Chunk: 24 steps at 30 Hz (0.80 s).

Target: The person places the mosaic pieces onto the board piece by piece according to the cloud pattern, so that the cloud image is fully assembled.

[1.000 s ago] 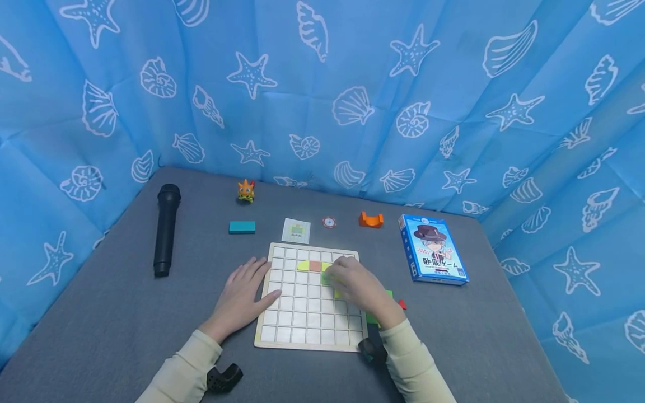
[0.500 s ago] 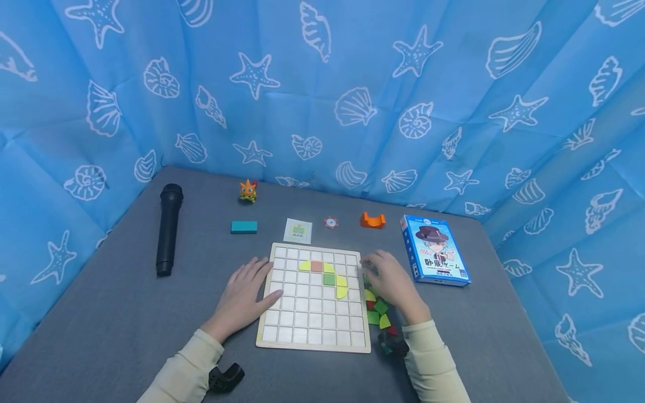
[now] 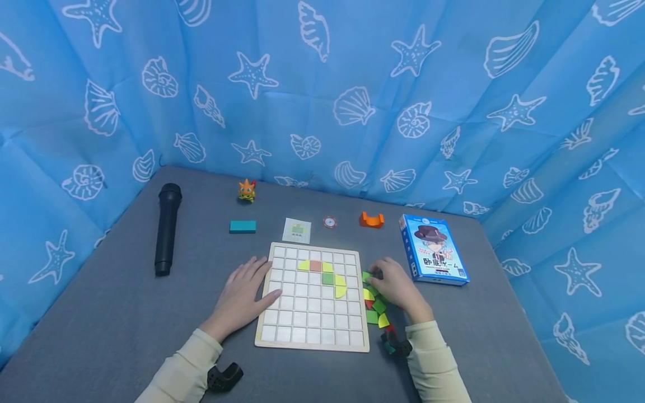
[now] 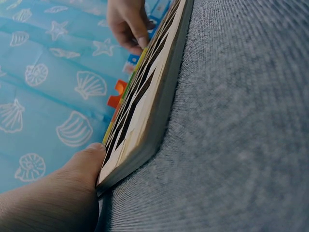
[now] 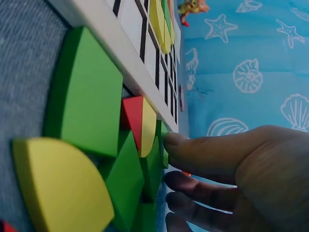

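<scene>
My left hand [image 3: 241, 299] rests with straight, spread fingers on the left edge of a wooden grid board [image 3: 298, 336]; its thumb lies over the rim. Set in the grid are a salmon square block [image 3: 315, 266], a green square block [image 3: 328, 279] and several yellow curved blocks [image 3: 340, 291]. My right hand [image 3: 397, 284] is just beyond the board's right edge, over the far end of a pile of blocks. In the right wrist view its thumb [image 5: 176, 138] meets a green block [image 5: 164, 145], the other fingers sitting apart below it.
Green, yellow and red blocks [image 3: 372, 317] lie along the board's right side. Behind the board are a pattern card [image 3: 297, 230], a poker chip [image 3: 330, 222], an orange block [image 3: 371, 220], a teal block [image 3: 242, 226] and a toy figure [image 3: 246, 191]. A microphone [image 3: 167, 229] and blue game box [image 3: 434, 249] flank them.
My right hand has left the board for the block pile on its right, uncovering the green and yellow blocks in the grid. My left hand stays in place.
</scene>
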Available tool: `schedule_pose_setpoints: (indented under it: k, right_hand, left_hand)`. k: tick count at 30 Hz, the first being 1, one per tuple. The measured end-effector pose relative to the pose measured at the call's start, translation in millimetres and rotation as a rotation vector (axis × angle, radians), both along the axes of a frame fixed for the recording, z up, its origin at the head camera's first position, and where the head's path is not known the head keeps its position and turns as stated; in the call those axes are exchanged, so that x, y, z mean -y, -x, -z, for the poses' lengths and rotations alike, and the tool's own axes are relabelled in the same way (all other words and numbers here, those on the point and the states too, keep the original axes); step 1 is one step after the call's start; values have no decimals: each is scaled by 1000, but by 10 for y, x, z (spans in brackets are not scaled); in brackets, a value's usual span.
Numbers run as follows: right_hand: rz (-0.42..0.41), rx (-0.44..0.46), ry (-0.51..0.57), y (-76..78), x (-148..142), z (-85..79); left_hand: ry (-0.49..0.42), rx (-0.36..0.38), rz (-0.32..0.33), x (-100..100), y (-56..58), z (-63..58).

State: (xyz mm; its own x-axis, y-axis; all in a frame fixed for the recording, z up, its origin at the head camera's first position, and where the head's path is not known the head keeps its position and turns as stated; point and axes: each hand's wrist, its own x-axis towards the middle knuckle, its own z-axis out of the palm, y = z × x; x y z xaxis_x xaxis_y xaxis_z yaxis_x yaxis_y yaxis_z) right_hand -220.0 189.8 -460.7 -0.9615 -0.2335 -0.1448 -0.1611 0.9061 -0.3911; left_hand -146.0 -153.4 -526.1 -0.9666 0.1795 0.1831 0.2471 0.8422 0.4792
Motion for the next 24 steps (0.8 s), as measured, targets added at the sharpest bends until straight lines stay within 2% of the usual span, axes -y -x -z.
schedule_pose_setpoints:
  k: [9,14,18,24]
  right_hand:
    - [20,9,56,5,12,-19]
    - [31,-32,128,-13,-48,-49]
    - [39,-55,190,-37,-53,-109]
    - [11,15,291,-113,37,-204]
  left_hand:
    - [2,-19,-6,-5,2,4]
    - [6,3,-5,-13,5,-9]
    - [-2,-8,-6,-9,6,2]
    - [-3,-19,-5,-8,4,2]
